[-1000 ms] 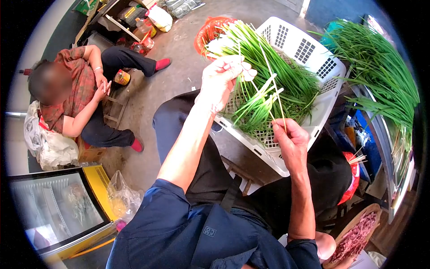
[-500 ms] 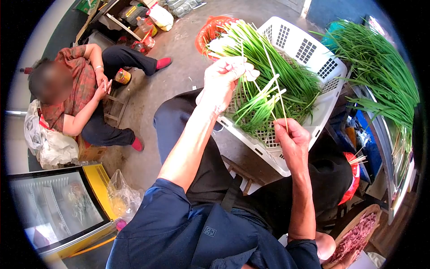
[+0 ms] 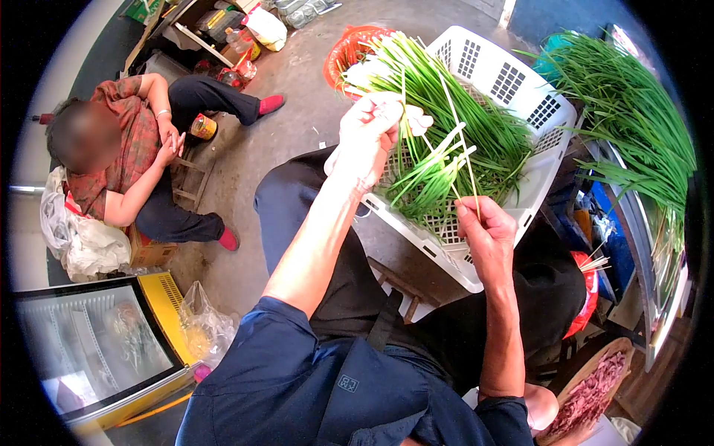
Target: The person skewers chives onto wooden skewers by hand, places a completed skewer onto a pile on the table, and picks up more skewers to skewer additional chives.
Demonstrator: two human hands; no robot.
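My left hand is raised over the near-left side of a white plastic basket. Its fingers pinch a garlic chive whose pale end points up. Lower right, my right hand grips the lower ends of two thin bamboo skewers between thumb and fingers. Both sticks slant up and left, one toward my left fingertips. A small folded bunch of chives lies across the skewers; whether it is pierced, I cannot tell. Behind, a thick layer of long chives rests in the basket, white ends toward the upper left.
More chives are heaped on a stand at right. A red mesh basket stands behind. Sticks poke from a red bag by my right leg. A round tray of reddish strips is lower right. Another person sits at left.
Almost nothing differs. My left fingers have shifted slightly on the chive, and my right hand has moved a touch to the right with the skewers.
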